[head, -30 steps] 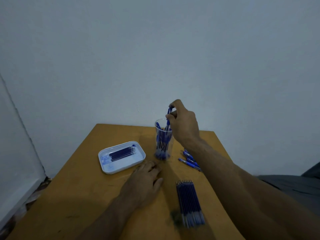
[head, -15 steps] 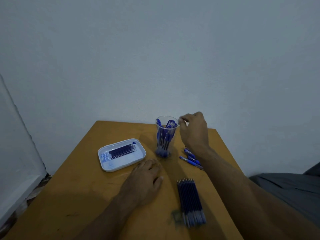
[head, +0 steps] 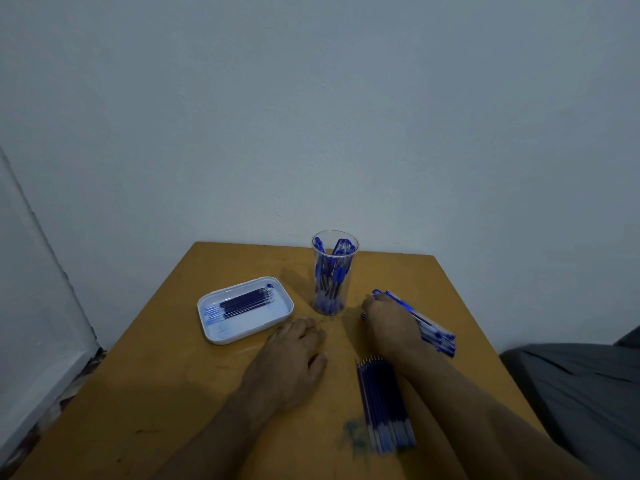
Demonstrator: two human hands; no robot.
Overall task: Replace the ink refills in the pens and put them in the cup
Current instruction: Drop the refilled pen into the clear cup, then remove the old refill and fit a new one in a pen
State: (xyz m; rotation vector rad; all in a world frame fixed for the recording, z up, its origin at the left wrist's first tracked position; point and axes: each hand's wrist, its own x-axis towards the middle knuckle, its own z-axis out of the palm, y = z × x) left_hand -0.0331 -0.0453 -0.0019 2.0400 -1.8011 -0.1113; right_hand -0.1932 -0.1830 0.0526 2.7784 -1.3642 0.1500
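A clear plastic cup [head: 334, 271] with several blue pens stands at the back middle of the wooden table [head: 166, 368]. To its right lies a pile of blue pens [head: 429, 329]. My right hand [head: 391, 323] lies on that pile, its fingers bent down over the pens' far ends. The back of the hand hides whether they grip one. My left hand [head: 294, 355] rests flat on the table in front of the cup, holding nothing. A bundle of dark ink refills [head: 384, 403] lies near the front, beside my right forearm.
A white tray [head: 214, 323] with several refills in it sits left of the cup. A pale wall runs close behind the table. The table's right edge is near the pen pile, with grey cloth [head: 571, 393] beyond it.
My right hand let go of a pen into the cup, then dropped down and right onto the pile of pens. My left hand has stayed put.
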